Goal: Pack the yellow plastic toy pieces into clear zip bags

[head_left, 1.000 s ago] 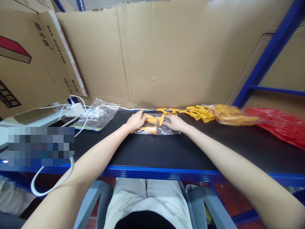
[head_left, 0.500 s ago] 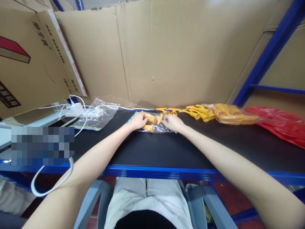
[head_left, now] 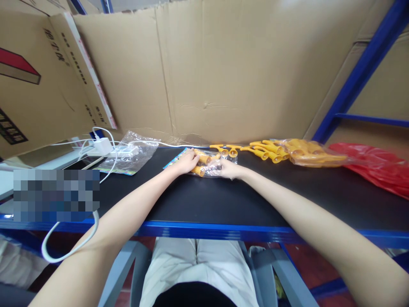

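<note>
Toward the back left corner of the bench (head_left: 217,200), a seemingly unfilled bag (head_left: 142,158) is seen. Near the back edge's middle, the left hand (head_left: 187,162) is laid against two pieces (head_left: 204,159), apparently inside a pouch (head_left: 211,171) touched by the right hand (head_left: 231,169). Neither grip's closure can be told. Rightward, loose pieces (head_left: 260,152) are left unbagged.

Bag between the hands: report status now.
Left hand on bag, right hand at its right end. Yellow pieces between them. Two loose yellow ones close behind right hand.
</note>
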Tool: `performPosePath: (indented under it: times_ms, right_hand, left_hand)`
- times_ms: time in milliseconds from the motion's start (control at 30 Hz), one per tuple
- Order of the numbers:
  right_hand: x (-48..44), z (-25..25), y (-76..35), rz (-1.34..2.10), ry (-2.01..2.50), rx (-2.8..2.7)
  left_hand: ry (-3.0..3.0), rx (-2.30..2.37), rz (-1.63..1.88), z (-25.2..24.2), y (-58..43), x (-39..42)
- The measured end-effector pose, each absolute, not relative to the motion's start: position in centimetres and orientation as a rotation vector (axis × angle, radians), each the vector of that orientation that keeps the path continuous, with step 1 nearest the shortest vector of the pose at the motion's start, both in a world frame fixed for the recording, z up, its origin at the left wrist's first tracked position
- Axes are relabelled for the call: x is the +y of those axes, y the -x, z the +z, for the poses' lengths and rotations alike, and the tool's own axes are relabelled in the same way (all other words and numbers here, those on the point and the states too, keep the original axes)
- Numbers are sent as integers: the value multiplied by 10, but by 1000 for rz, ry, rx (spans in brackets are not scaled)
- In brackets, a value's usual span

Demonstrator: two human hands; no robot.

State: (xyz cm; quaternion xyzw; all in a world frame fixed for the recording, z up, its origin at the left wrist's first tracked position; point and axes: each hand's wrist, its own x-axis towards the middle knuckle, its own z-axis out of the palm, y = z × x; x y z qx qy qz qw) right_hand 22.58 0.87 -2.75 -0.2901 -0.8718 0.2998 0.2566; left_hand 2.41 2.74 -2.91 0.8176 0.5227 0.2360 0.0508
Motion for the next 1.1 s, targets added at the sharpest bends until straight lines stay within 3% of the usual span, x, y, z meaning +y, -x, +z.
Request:
performPosePath:
  times_ms: [533,733,967,1100]
  right_hand:
    - [7,-28,-222,866,1018,-2124]
    - [14,-29,-225,661,1164,-2074]
    - [18,-34,-224,585,1012,-2106]
    - [25,-29,-232,507,1192,-2085]
  left_hand:
    - [-2591,1310,778,-41,-17,39]
    - [-2565,1271,791,-41,-17,38]
    - [-2556,1334,778,-43,-14,44]
    - [-2518,1383,788,-44,-3,53]
